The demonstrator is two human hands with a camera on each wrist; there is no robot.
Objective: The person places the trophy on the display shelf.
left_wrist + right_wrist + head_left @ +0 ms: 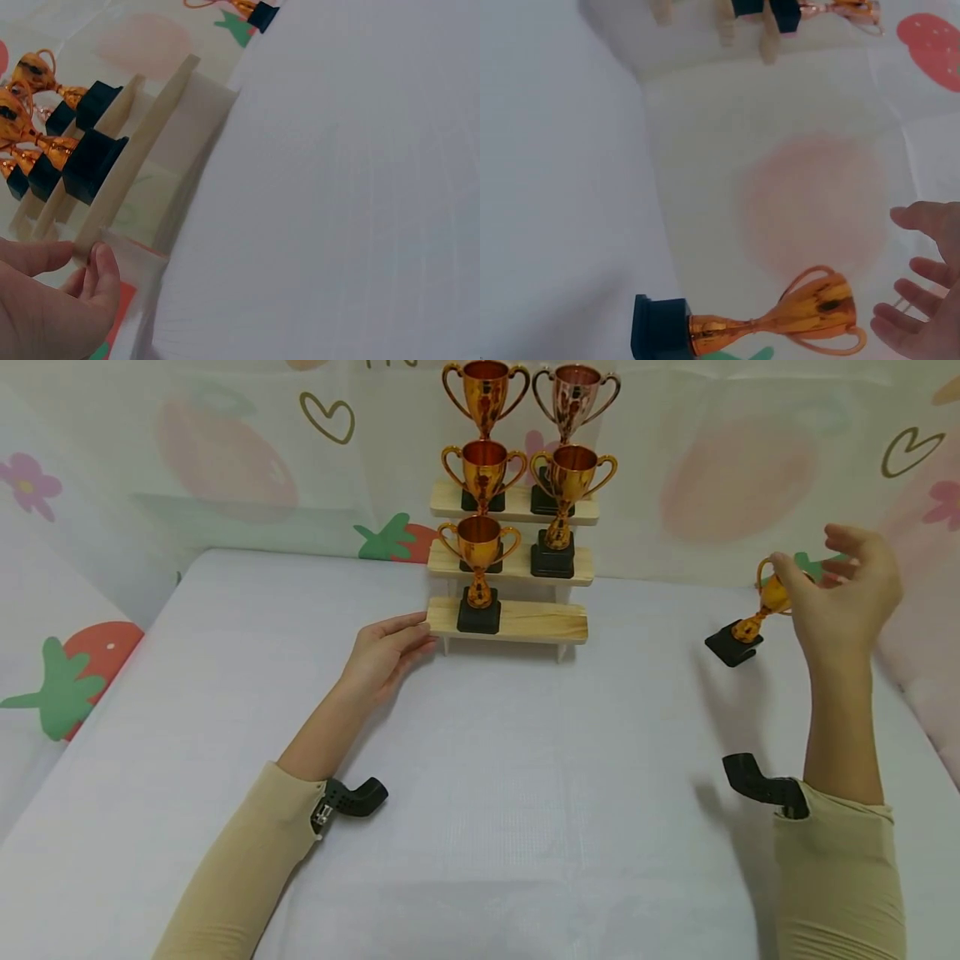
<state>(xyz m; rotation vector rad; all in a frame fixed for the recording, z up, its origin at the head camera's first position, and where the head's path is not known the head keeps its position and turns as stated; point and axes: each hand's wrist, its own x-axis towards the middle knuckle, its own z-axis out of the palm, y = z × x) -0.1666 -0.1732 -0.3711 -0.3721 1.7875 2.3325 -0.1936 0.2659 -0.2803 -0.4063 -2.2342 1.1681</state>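
My left hand (pixel 386 653) pinches the left end of the lowest board of a three-tier wooden display stand (pixel 543 622). In the left wrist view, the fingers lie on both faces of that board. A gold trophy (pixel 480 560) with a black base stands on this lowest board, left of its middle. Far to the right, my right hand (pixel 847 597) is raised by another gold trophy (pixel 810 307), its fingers spread and loosely bent. The right wrist view shows the fingertips beside the cup, not gripping it. Whether its black base rests on the table cannot be told.
Two gold trophies, left (pixel 483 468) and right (pixel 573 472), stand on the middle tier. The top tier bears a gold trophy (pixel 486 389) and a pinkish-silver trophy (pixel 576 397). A printed backdrop (pixel 247 452) hangs behind the white table (pixel 525 793).
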